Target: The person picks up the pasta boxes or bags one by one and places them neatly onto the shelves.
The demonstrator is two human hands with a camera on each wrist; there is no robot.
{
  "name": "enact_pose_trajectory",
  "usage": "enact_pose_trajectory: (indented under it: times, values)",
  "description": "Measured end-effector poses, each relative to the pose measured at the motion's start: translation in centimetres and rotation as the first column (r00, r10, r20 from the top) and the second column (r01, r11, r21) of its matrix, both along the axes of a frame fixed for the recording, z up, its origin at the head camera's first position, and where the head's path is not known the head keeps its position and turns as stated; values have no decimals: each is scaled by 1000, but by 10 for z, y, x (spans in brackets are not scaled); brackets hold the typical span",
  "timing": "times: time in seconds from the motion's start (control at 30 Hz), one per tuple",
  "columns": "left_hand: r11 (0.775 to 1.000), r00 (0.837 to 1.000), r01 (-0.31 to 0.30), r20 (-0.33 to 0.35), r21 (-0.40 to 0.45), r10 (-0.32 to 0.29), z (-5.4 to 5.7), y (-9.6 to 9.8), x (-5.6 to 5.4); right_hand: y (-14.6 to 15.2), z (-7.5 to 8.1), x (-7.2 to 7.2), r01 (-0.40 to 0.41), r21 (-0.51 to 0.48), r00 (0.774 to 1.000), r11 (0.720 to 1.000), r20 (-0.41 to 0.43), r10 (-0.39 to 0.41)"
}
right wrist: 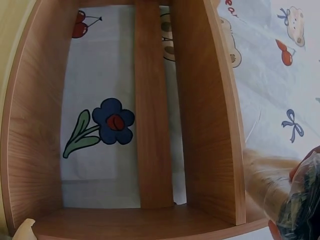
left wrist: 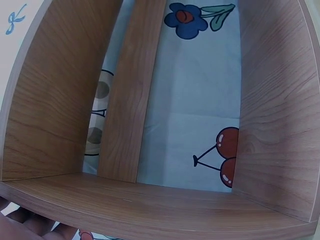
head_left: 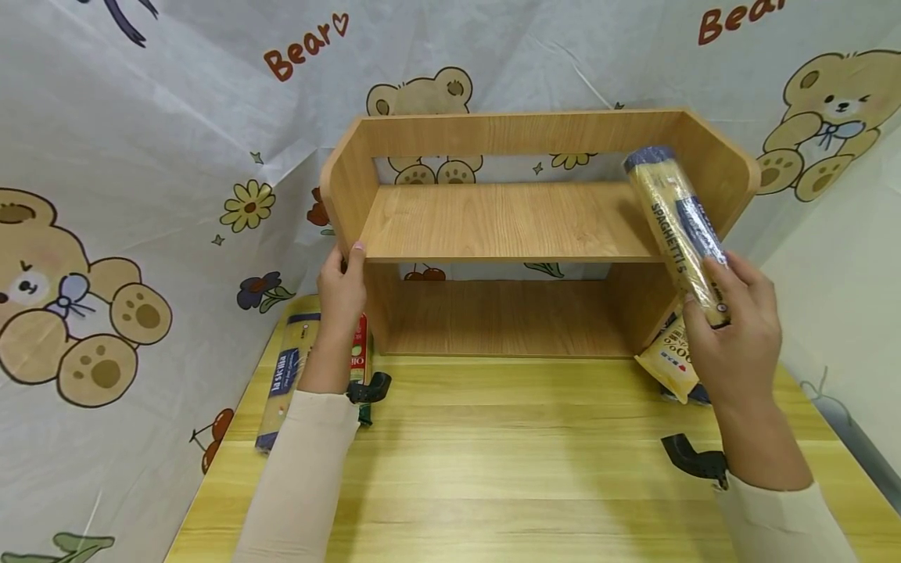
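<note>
My right hand point(head_left: 739, 336) grips the lower end of a spaghetti packet point(head_left: 669, 211), clear wrap with dark blue bands. Held at a tilt, the packet has its far end over the right part of the wooden shelf's upper board point(head_left: 493, 223). In the right wrist view the spaghetti packet point(right wrist: 272, 182) shows at the lower right, partly cut off. My left hand point(head_left: 342, 289) holds the left side panel point(head_left: 348, 191) of the shelf, thumb at the front edge. From the left wrist camera, that hand's fingers point(left wrist: 37, 225) appear outside the panel.
Left of the shelf lie another pasta packet point(head_left: 285, 383) and a red and green pack point(head_left: 360, 352), partly behind the left arm. A yellow bag point(head_left: 672, 360) leans by the shelf's lower right side, over something dark. Behind hangs a bear-printed cloth point(head_left: 176, 94).
</note>
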State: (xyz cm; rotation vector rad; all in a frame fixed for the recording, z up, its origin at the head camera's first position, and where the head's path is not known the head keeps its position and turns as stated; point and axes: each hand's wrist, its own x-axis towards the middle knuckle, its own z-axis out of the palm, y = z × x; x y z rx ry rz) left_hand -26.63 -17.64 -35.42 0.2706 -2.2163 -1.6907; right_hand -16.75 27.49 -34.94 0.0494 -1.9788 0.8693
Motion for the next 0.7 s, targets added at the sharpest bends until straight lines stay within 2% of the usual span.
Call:
enact_pose_trajectory:
  times: [0.17, 0.37, 0.5, 0.7]
  values:
    - [1000, 1000, -2, 5, 0, 2, 1, 0, 1, 1, 5, -2, 45, 47, 995, 998, 87, -49]
    - [1000, 1000, 1, -15, 3, -1, -1, -1, 1, -2, 20, -3, 106, 117, 972, 987, 197, -128]
    - [1000, 1000, 0, -9, -1, 0, -2, -1, 0, -5, 30, -5, 122, 144, 946, 982, 281, -159]
    - [1000, 1000, -6, -8, 0, 6, -1, -1, -2, -5, 41, -9, 117, 203, 892, 972, 409, -193]
